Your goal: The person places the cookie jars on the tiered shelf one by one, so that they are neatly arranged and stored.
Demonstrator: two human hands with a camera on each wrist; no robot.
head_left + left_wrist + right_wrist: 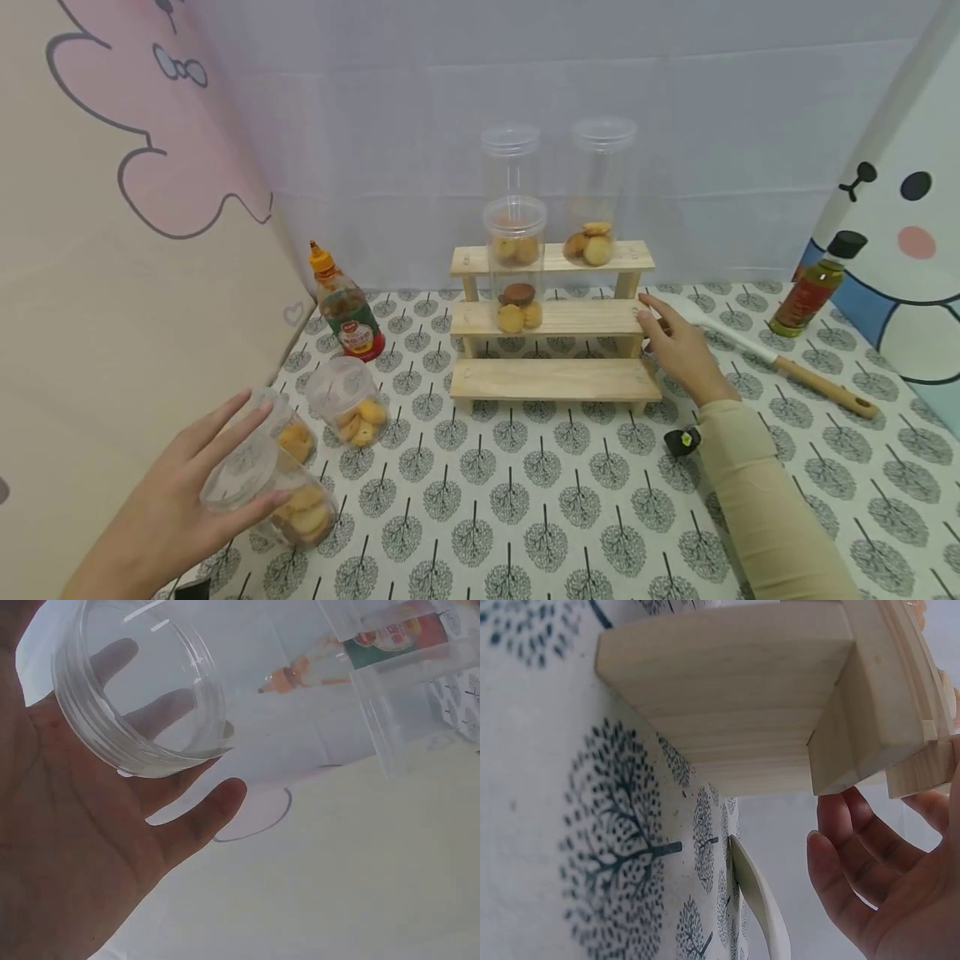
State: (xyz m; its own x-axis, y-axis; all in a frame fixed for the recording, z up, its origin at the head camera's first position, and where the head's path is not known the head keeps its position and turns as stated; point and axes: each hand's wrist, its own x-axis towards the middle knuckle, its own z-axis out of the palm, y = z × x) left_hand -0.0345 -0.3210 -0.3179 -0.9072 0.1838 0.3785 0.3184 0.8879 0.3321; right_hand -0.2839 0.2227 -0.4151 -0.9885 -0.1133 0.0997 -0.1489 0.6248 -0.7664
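Note:
My left hand (176,483) is spread around the lidded top of the nearest clear cookie jar (303,512), fingers mostly straight. In the left wrist view the lid (142,697) sits close by the palm, with fingers showing through it and one fingertip apart from it. My right hand (686,354) holds the right end of the middle step of a three-step wooden shelf (555,379). Its fingertips (836,817) meet the shelf's underside and leg in the right wrist view. Three clear jars with cookies stand on the shelf: two on top, one jar (517,267) on the middle step.
Two more cookie jars, one farther jar (348,400) included, stand by the left hand. Behind them is a sauce bottle (348,312) with an orange cap. At right lie a white spatula (787,367) with a wooden handle and, beyond it, a dark-capped bottle (813,287).

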